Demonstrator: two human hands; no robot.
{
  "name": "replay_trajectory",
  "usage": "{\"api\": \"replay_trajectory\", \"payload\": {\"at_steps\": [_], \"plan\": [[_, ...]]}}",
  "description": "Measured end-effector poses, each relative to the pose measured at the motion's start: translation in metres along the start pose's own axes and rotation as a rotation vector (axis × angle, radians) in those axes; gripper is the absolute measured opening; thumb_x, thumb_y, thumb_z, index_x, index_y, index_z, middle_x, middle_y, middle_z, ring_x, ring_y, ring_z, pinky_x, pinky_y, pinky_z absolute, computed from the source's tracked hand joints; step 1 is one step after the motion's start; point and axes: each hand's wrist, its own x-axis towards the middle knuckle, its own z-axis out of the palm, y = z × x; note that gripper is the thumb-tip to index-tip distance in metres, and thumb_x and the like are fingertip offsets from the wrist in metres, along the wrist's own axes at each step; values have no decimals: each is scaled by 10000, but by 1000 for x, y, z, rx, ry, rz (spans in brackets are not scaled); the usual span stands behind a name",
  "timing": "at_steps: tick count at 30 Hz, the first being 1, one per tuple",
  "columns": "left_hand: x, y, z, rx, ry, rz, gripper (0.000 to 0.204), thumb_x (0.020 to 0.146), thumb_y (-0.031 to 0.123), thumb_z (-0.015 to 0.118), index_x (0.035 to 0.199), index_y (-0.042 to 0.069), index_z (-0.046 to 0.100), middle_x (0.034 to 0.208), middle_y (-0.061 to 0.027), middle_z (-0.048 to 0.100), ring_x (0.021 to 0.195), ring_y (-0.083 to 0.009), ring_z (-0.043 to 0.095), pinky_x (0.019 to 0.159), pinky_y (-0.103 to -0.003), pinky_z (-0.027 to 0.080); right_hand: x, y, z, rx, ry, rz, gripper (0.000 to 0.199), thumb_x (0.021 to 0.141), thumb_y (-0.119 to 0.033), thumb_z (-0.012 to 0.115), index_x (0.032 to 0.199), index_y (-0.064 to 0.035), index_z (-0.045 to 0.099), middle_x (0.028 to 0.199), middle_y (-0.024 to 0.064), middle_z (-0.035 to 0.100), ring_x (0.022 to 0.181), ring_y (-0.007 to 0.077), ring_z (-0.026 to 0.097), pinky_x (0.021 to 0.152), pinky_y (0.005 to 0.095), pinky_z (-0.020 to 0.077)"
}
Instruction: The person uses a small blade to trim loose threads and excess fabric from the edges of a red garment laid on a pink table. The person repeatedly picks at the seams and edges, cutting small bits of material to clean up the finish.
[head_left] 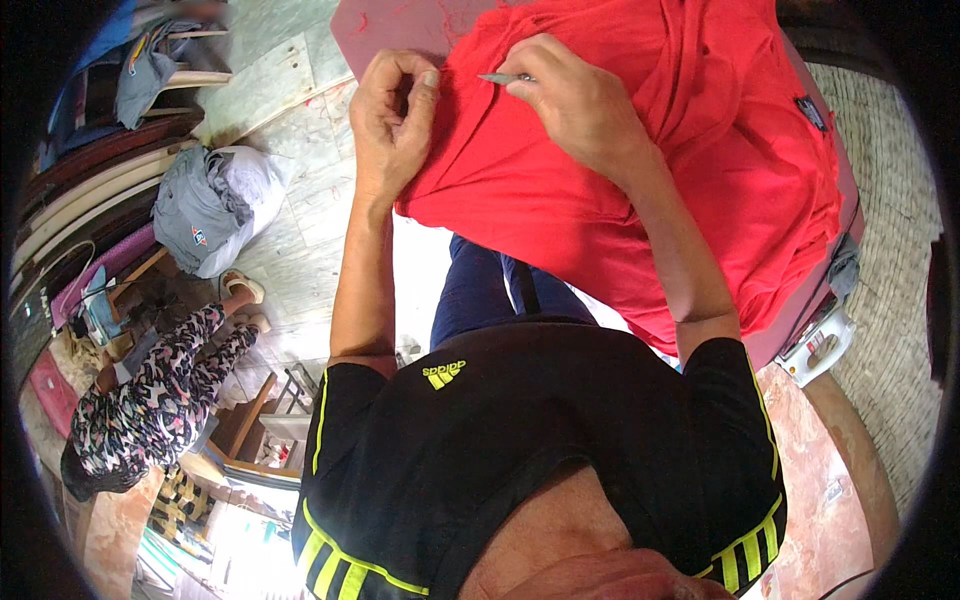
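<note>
A large red cloth [720, 210], rumpled and looking like a knit garment, spreads over the maroon table [385, 30] and hangs over its near edge towards my lap. My right hand [580, 105] is closed around a small pointed grey metal tool [497, 77], whose tip points left above the cloth; its exact kind is hard to make out. At the cloth's left edge, my left hand [392, 125] is closed with thumb and fingertips pinched together. Whatever is between those fingertips is too small to see. A dark label [811, 113] shows on the cloth's right side.
Red thread scraps [440, 15] lie on the table's far part. Beside its right edge are a dark cloth [845, 265] and a white handled object [820, 347]. At left, grey garments [195, 215] lie bundled on the tiled floor, near a person in patterned clothes [150, 410].
</note>
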Motion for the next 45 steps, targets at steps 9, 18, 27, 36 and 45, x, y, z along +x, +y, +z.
{"api": "replay_trajectory", "payload": {"at_steps": [9,18,27,36,45], "plan": [[-2,53,25,367,-160,397,341,726,-24,674,1043,97,711,1069,-137,603,953,-332,577,837,-410,504,-6,29,-8,527,22,139,214,1050,-105,478,1220,14,532,1092,79,679,990,114,622,875,274,501],[-5,27,15,288,-143,269,137,826,-6,663,947,56,685,986,-106,630,896,-303,593,801,-378,496,2,19,-11,650,42,255,126,1048,-105,466,1106,-39,557,884,6,579,712,68,511,667,204,450],[-37,22,-91,1007,-110,-178,147,899,130,690,993,17,680,1020,-160,660,963,-356,645,831,-435,503,14,20,-3,840,8,388,153,1058,-150,446,1117,-45,541,834,-18,556,600,44,430,537,190,385],[1,4,-23,349,-27,-9,470,762,263,841,1119,27,647,996,-162,628,915,-342,624,808,-401,522,28,19,19,738,73,294,263,1080,-192,410,1227,-14,536,1090,76,683,630,24,441,610,174,406],[35,-90,-66,640,47,240,127,882,90,676,1003,52,667,922,-138,666,846,-346,644,730,-419,511,50,19,52,702,92,304,222,1056,-181,437,1173,-19,532,1014,55,696,599,38,487,571,200,444]]}}
